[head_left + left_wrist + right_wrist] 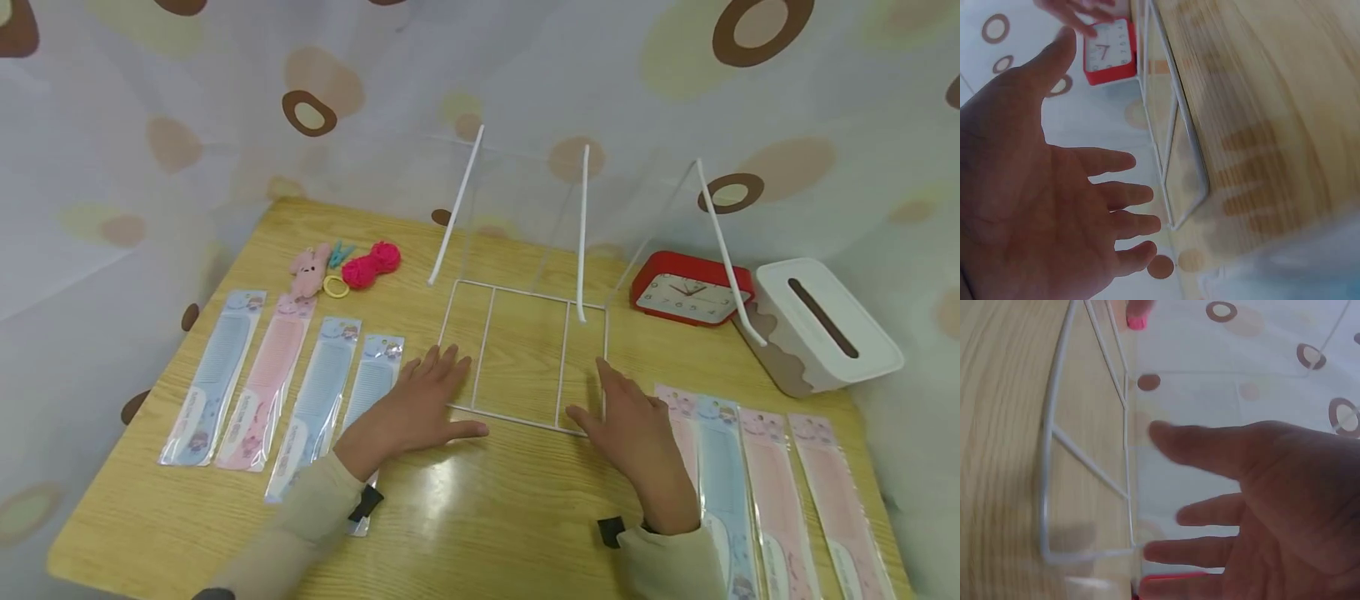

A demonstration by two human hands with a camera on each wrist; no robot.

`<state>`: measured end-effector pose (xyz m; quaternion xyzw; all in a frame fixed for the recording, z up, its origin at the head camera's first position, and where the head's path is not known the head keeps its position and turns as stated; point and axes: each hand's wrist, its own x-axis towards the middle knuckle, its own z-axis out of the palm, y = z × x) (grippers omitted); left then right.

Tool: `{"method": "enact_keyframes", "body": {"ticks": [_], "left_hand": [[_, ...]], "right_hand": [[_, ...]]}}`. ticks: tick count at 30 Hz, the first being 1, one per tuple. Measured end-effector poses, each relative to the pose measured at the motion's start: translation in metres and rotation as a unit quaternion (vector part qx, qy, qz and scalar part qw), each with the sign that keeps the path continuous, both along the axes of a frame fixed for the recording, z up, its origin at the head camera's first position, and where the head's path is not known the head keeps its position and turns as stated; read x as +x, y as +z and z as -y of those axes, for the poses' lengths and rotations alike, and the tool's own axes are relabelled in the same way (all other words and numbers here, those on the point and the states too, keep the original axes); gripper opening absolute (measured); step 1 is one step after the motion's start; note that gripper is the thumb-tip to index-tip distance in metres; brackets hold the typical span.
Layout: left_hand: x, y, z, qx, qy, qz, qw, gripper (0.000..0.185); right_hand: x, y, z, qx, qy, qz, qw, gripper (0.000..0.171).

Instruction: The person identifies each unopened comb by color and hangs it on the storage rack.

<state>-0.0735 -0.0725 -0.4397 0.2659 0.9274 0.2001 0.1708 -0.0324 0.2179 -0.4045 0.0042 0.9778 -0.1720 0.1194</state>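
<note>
A white wire rack stands on the wooden table, its flat base (517, 420) in front and three long prongs (583, 233) jutting up and forward. My left hand (420, 408) hovers at the base's left front corner, fingers straight and spread, palm turned inward. Opposite it, at the right front corner, my right hand (633, 425) is held the same way, thumb apart from the fingers. Neither hand grips anything; in the left wrist view the left fingers (1124, 195) stand a little off the wire frame. In the right wrist view the right fingers (1191, 551) reach close to the base's corner.
Packaged combs, blue (217, 358) and pink (266, 375), lie in rows left and right of the rack. At the back left are a pink plush toy (309, 271), a teal clip (340, 253), a yellow ring (336, 287) and pink yarn (371, 265). A red clock (690, 289) and tissue box (825, 321) stand back right.
</note>
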Motion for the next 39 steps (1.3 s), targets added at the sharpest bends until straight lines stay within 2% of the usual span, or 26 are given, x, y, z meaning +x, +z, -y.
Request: {"method": "enact_keyframes", "body": {"ticks": [2, 6, 8, 11, 14, 18, 20, 26, 34, 39], "left_hand": [[-0.006, 0.003, 0.008, -0.004, -0.003, 0.01, 0.9999, 0.104], [-0.023, 0.014, 0.022, -0.018, -0.008, -0.003, 0.9998, 0.105], [-0.031, 0.014, 0.027, -0.028, -0.017, -0.012, 0.9994, 0.105], [-0.038, 0.01, 0.034, -0.047, -0.036, -0.003, 0.9982, 0.106], [-0.04, 0.0, 0.038, -0.056, -0.055, 0.013, 0.9968, 0.109], [-0.045, -0.009, 0.034, -0.061, -0.072, 0.017, 0.9954, 0.112], [-0.047, -0.012, 0.031, -0.07, -0.074, 0.017, 0.9946, 0.113], [-0.054, -0.006, 0.026, -0.085, -0.065, 0.034, 0.9937, 0.114], [-0.061, 0.0, 0.024, -0.079, -0.057, 0.018, 0.995, 0.116], [-0.064, 0.0, 0.022, -0.075, -0.058, 0.016, 0.9954, 0.116]], "right_hand": [[0.002, 0.004, -0.012, -0.003, 0.003, 0.023, 1.0, 0.079], [0.005, 0.01, -0.04, -0.015, 0.012, 0.041, 0.999, 0.072], [0.008, 0.011, -0.055, -0.025, 0.018, 0.044, 0.999, 0.069], [0.013, 0.005, -0.075, -0.04, 0.026, 0.059, 0.997, 0.069], [0.014, -0.009, -0.094, -0.033, 0.041, 0.06, 0.997, 0.076], [0.01, -0.024, -0.117, 0.017, 0.059, 0.047, 0.997, 0.091], [0.007, -0.028, -0.126, 0.037, 0.062, 0.046, 0.996, 0.092], [-0.005, -0.03, -0.138, 0.011, 0.037, 0.051, 0.998, 0.082], [-0.024, -0.033, -0.141, -0.013, -0.005, 0.051, 0.999, 0.08], [-0.025, -0.029, -0.141, -0.037, -0.019, 0.053, 0.998, 0.071]]}}
